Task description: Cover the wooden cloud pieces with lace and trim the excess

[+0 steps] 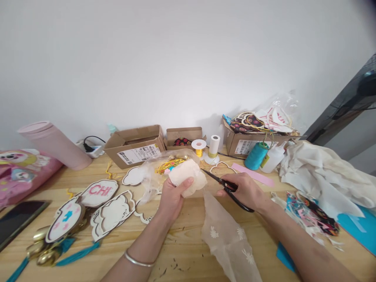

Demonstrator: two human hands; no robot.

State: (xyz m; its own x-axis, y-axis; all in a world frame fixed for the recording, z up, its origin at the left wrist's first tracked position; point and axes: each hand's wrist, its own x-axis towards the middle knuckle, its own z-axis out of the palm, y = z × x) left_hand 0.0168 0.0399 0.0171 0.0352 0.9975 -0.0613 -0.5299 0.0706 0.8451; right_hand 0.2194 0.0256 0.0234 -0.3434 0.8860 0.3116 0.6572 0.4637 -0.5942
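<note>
Between the thumb and fingers of my left hand (pixel 175 192) is a cream fabric piece (pixel 189 178) with a wavy edge, held up over the middle of the table. My right hand (pixel 245 188) grips black scissors (pixel 215 178), their blades pointing left toward the fabric's right edge. From this view I cannot tell whether the blades touch it. Below and between my hands, a sheer cream cloth (pixel 226 239) with white embroidered flowers lies on the wooden table (pixel 179 243). Behind my left hand a clear plastic bag (pixel 151 164) holds yellow cords (pixel 169 166).
Cardboard boxes (pixel 135 147) stand along the wall, with thread spools (pixel 199 149) and a white glue bottle (pixel 273 158) nearby. At left lie cloud-shaped pieces (pixel 100 192), gold bells (pixel 48 254), a phone (pixel 20 219) and a pink tumbler (pixel 58 145). Crumpled white fabric (pixel 320 172) and scraps (pixel 311 213) lie right.
</note>
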